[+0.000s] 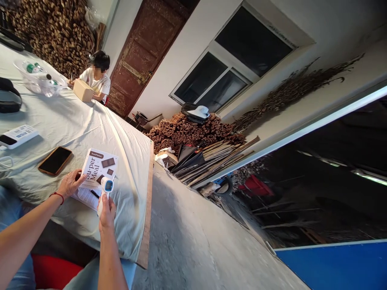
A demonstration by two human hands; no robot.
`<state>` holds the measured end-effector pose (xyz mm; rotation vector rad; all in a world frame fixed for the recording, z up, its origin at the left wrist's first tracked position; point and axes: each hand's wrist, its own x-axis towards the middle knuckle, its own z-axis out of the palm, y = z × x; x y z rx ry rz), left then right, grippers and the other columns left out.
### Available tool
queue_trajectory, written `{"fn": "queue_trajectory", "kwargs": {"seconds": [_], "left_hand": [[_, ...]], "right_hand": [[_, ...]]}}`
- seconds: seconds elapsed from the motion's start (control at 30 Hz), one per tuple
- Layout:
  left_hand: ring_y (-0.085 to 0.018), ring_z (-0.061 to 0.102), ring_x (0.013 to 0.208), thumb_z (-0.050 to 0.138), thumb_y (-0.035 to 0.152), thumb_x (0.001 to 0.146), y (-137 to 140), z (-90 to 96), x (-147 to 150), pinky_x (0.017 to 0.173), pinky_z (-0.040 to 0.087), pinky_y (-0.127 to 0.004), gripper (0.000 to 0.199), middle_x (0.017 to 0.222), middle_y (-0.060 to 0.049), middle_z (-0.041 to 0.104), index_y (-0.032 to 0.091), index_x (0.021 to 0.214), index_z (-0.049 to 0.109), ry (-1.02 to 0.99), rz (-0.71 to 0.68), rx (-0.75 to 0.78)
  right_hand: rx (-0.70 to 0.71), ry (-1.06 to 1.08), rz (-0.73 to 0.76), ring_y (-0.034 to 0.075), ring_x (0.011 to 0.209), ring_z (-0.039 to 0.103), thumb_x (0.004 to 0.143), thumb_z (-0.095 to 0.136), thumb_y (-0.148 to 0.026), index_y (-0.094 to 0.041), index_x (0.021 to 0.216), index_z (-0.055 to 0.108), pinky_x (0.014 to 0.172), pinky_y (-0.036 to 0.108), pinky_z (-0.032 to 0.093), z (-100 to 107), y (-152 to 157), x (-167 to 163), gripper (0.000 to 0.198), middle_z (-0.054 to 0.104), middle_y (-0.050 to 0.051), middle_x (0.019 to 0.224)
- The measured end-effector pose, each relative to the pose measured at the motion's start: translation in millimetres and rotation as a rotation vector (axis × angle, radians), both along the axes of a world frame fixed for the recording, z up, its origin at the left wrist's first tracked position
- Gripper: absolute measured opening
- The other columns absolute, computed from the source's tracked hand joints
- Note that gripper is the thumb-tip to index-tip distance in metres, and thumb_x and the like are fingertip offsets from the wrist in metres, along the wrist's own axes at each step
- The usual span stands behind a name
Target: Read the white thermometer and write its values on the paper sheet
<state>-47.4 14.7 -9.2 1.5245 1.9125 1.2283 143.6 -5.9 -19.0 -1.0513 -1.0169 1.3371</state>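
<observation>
Your hands were both occupied: the right hand was closed round the handle of a white thermometer, and the left hand had its fingers at the lower left edge of a printed box. Whether those fingers pinched the box or only steadied it, I could not tell.

The thermometer was in front of the box's lower right part, with its small screen turned towards you. It was probably light, with a hard and rather smooth plastic shell, so the handle was the best place for your grip; the screen was better left uncovered. The box looked like thin card, stiff but easy to dent, and perhaps a little slippery. Flat fingers along its side edges would have suited it better than a squeeze in the middle.

Near your hands, a pen lay on a written sheet, partly behind the box. To the left a phone lay on the cloth that covered the counter. Farther off were a white device, a clear bowl with bottles, and a seated person behind a cardboard carton.
</observation>
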Motion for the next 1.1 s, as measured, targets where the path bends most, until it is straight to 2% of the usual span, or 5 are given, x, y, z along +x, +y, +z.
{"fn": "queue_trajectory", "kwargs": {"seconds": [0.4,0.63,0.77,1.0,1.1], "left_hand": [[-0.026,0.065,0.092,0.047,0.074,0.075,-3,0.6,-2,0.082,0.05,-0.038,0.069,0.101,-0.007,0.071,0.021,0.118,0.057,-0.019,-0.085,-0.002],[-0.03,0.058,0.116,0.046,0.065,0.08,-6,-2.2,-2,0.1,0.044,-0.044,0.069,0.122,-0.012,0.065,0.019,0.133,0.046,0.113,-0.111,0.149],[-0.033,0.048,0.129,0.048,0.062,0.079,2,-12.2,-2,0.108,0.038,-0.048,0.075,0.135,-0.016,0.057,0.017,0.139,0.039,0.204,-0.057,0.127],[-0.03,0.054,0.124,0.044,0.053,0.082,12,-24.7,-4,0.107,0.042,-0.045,0.06,0.137,-0.017,0.054,0.017,0.13,0.045,0.196,0.01,0.118],[-0.027,0.062,0.107,0.045,0.052,0.082,2,-23.6,-2,0.097,0.049,-0.042,0.05,0.12,-0.015,0.061,0.017,0.118,0.05,0.161,0.083,0.111]], "right_hand": [[-0.06,0.14,0.125,0.012,0.052,0.045,0.074,0.061,-0.065,-0.019,0.077,0.061,0.046,0.024,0.037,12,-17,6,0.047,0.054,0.0,0.063],[0.25,-0.591,-0.207,0.026,0.086,0.063,0.08,0.059,-0.06,-0.015,0.105,0.067,0.075,0.035,0.047,3,9,67,0.051,0.07,0.012,0.093],[0.224,-1.011,-0.408,0.032,0.095,0.062,0.075,0.065,-0.053,-0.014,0.109,0.067,0.08,0.038,0.043,-18,39,111,0.052,0.071,0.015,0.095],[0.327,-1.21,-0.449,0.033,0.106,0.055,0.081,0.065,-0.04,-0.018,0.11,0.07,0.09,0.043,0.037,-28,39,112,0.037,0.064,0.017,0.115],[0.449,-1.128,-0.292,0.031,0.105,0.054,0.082,0.065,-0.033,-0.023,0.103,0.074,0.093,0.045,0.036,-25,23,87,0.025,0.064,0.012,0.112]]}}
